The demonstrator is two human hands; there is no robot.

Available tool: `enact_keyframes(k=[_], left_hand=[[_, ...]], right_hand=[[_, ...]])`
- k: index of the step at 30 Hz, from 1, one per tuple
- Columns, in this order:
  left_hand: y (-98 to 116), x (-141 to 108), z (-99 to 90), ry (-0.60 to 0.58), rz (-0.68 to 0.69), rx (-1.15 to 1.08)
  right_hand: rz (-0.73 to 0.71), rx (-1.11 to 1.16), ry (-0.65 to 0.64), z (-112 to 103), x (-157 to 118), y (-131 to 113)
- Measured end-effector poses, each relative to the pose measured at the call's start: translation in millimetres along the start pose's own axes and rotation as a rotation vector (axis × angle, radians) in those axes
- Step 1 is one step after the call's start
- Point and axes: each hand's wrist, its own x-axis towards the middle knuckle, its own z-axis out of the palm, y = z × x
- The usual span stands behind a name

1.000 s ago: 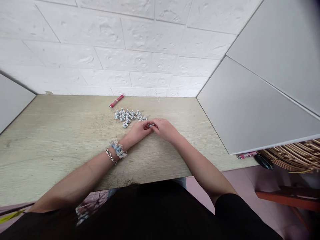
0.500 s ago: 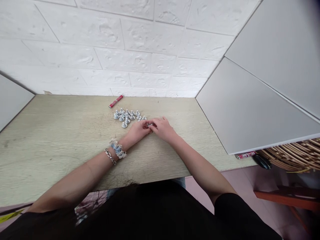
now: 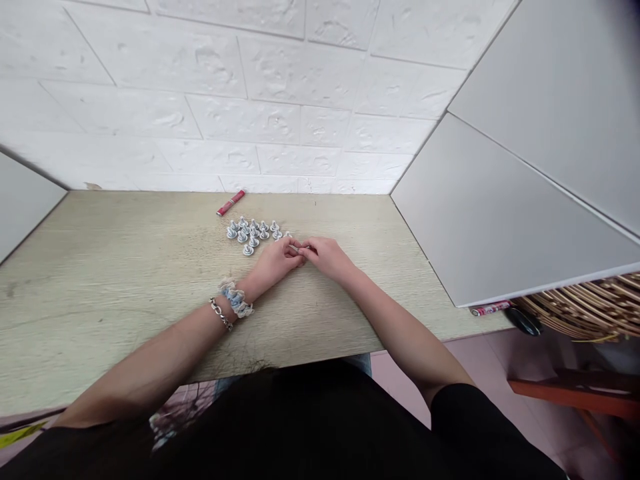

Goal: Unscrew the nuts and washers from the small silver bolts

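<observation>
Near the middle of the wooden tabletop (image 3: 150, 267), my left hand (image 3: 278, 263) and my right hand (image 3: 325, 256) meet at the fingertips. Both hands are closed in a pinch around a small metal piece, mostly hidden by the fingers. Just left of my left hand stands a cluster of several silver bolts with washers (image 3: 254, 232), shanks pointing up. One bolt (image 3: 249, 250) sits at the front of the cluster, and the rightmost ones are partly behind my left fingers.
A red tube (image 3: 231, 203) lies behind the bolts, close to the white brick wall (image 3: 280, 120). Grey panels (image 3: 500, 200) bound the right side. At the right front edge are another red-and-white tube (image 3: 491, 309), a black object (image 3: 523, 321) and coiled golden strands (image 3: 590, 303).
The right fingers have shifted slightly and cover more of the small metal piece. The right thumb and fingers are drawn closer together. The bolts on the table have not moved.
</observation>
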Motion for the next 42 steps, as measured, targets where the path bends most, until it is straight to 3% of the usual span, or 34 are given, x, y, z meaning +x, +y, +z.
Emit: enact_keyframes(k=[14,23,27,36,42], left_hand=[[-2,2,-0.5,0.051,0.055,-0.150],[-1,5,-1.2,0.087,-0.006,-0.310],[-1,7,-1.3,0.071,-0.015,-0.316],[-2,5,-3.4,-0.010,-0.024,-0.193],[4,2,-4.9,0.017,-0.004,-0.043]], right_hand=[[0.022,0.232,0.083,2,-1,-3],[-0.190,0.055,0.178,4,-3,-5],[-0.220,0.016,0.195,6,-4,-4],[-0.310,0.033,0.245,16,-1,2],[-0.317,0.044,0.269,15,-3,0]])
